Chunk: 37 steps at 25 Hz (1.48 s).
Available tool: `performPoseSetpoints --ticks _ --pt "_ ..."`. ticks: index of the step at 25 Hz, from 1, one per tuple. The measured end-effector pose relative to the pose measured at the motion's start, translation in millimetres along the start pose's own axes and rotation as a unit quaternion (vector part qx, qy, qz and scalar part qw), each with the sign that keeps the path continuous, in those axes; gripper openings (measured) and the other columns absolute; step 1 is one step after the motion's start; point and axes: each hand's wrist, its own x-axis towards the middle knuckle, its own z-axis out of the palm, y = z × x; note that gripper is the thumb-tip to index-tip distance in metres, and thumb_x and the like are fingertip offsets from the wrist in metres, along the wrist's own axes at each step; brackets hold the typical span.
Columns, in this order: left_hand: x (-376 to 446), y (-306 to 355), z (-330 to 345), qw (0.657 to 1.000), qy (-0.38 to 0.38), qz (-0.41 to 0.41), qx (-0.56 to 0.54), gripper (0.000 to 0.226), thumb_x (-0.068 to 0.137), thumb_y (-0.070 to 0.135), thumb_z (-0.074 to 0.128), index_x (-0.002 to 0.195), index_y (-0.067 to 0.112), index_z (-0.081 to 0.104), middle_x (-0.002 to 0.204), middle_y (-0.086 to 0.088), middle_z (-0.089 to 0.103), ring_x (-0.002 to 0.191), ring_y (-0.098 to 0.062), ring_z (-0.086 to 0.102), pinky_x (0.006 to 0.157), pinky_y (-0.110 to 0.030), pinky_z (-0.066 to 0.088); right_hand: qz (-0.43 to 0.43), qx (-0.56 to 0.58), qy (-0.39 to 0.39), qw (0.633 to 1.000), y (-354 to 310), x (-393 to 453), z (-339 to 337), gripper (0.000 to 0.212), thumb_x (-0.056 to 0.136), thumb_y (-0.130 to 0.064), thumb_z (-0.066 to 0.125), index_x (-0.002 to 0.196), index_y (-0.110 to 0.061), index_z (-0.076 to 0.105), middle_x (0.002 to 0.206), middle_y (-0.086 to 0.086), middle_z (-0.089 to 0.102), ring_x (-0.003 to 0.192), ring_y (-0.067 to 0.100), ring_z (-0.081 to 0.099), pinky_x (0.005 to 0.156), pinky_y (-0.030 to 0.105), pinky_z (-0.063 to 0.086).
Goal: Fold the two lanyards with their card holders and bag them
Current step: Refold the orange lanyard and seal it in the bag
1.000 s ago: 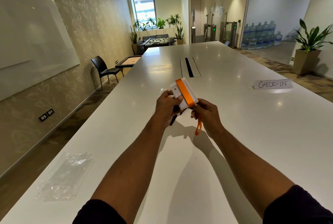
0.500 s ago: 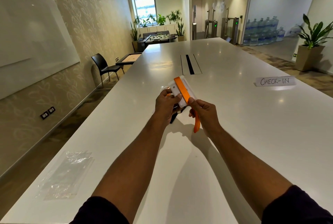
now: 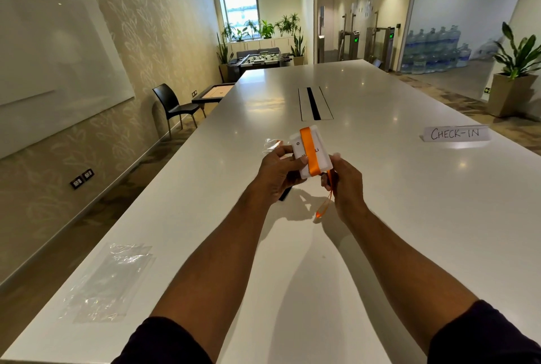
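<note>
Two hands, left hand (image 3: pixel 278 171) and right hand (image 3: pixel 345 182), hold one card holder (image 3: pixel 317 145).

Both forearms extended forward, bare to dark sleeves at the elbows. Left hand (image 3: pixel 276 173) raised, fingers curled, thumb pressed forward in a grip. Right hand (image 3: pixel 347 180) just beside it, fingers curled inward, pinching.

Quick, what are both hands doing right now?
Left hand: holds the white card holder, thumb on its front.
Right hand: grips the orange lanyard that wraps the holder; its loose end dangles below.
</note>
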Motion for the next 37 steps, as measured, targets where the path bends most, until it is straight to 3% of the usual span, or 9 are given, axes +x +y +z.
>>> performPoseSetpoints --ticks 1,3,9,13,18,21,27,33,37 --pt "-1 1 0 1.000 -0.018 -0.004 0.003 0.052 0.088 0.004 0.072 0.135 0.002 0.051 0.126 -0.022 0.065 0.110 -0.041 0.067 0.096 -0.055 0.055 -0.025 -0.047 -0.005 0.999 1 0 0 0.013 0.100 -0.016 0.062 0.099 -0.018 0.075 0.074 0.006 0.069 0.057 0.017 0.057 0.054 0.026 0.050" --pt "-3 2 1 0.998 -0.055 -0.012 0.019 0.050 0.089 0.005 0.071 0.135 0.003 0.052 0.127 -0.023 0.065 0.106 -0.037 0.069 0.089 -0.046 0.059 -0.062 -0.117 0.001 0.991 4 1 -1 0.018 0.093 -0.002 0.069 0.107 -0.012 0.074 0.087 0.010 0.072 0.062 0.018 0.060 0.057 0.028 0.054" --pt "-9 2 5 0.991 -0.111 -0.043 0.057 0.033 0.090 0.006 0.069 0.120 0.014 0.058 0.125 -0.017 0.066 0.107 -0.032 0.068 0.084 -0.039 0.061 -0.049 -0.175 0.029 0.983 5 7 -7 0.029 0.092 -0.015 0.073 0.116 0.002 0.072 0.107 0.021 0.074 0.092 0.029 0.070 0.083 0.040 0.060" --pt "-3 3 7 0.999 -0.032 -0.011 0.037 0.047 0.087 0.001 0.071 0.131 0.003 0.054 0.127 -0.023 0.065 0.113 -0.041 0.066 0.093 -0.052 0.056 -0.037 -0.185 0.048 0.981 6 4 -9 0.028 0.093 -0.003 0.067 0.120 -0.004 0.073 0.100 0.015 0.075 0.067 0.014 0.062 0.054 0.013 0.050" --pt "5 1 6 0.992 0.096 0.019 0.083 0.050 0.085 0.002 0.075 0.132 0.004 0.056 0.128 -0.021 0.065 0.110 -0.040 0.067 0.091 -0.058 0.056 -0.033 -0.180 0.019 0.983 11 -12 0 0.022 0.095 -0.010 0.069 0.116 -0.008 0.075 0.100 0.010 0.077 0.064 0.020 0.062 0.064 0.028 0.055" --pt "10 2 2 0.985 0.144 0.026 0.095 0.052 0.084 0.004 0.077 0.132 0.008 0.057 0.129 -0.019 0.065 0.111 -0.040 0.066 0.090 -0.057 0.057 -0.040 -0.159 -0.036 0.986 9 -19 6 0.019 0.094 -0.010 0.070 0.112 -0.007 0.077 0.094 0.011 0.077 0.063 0.018 0.062 0.062 0.024 0.052" --pt "13 3 -6 0.977 0.185 0.028 0.104 0.050 0.081 0.008 0.081 0.126 0.011 0.059 0.130 -0.018 0.064 0.113 -0.040 0.065 0.088 -0.057 0.058 -0.008 -0.086 -0.101 0.991 9 -28 8 0.018 0.092 -0.012 0.072 0.109 -0.010 0.077 0.095 0.008 0.079 0.060 0.010 0.065 0.063 0.021 0.056" --pt "12 -7 -15 0.978 0.176 -0.006 0.115 0.048 0.085 0.006 0.077 0.128 0.010 0.055 0.132 -0.018 0.061 0.112 -0.038 0.065 0.078 -0.043 0.060 0.017 -0.127 -0.164 0.978 10 -29 7 0.011 0.093 -0.017 0.073 0.100 -0.023 0.079 0.091 0.000 0.080 0.069 0.018 0.072 0.075 0.028 0.060" --pt "9 -10 -21 0.976 0.160 -0.005 0.149 0.046 0.086 0.004 0.075 0.126 0.009 0.054 0.130 -0.020 0.062 0.110 -0.039 0.066 0.081 -0.050 0.061 -0.008 -0.085 -0.175 0.981 -3 -28 9 0.014 0.092 -0.015 0.073 0.096 -0.025 0.081 0.089 0.004 0.080 0.068 0.017 0.072 0.065 0.021 0.057"
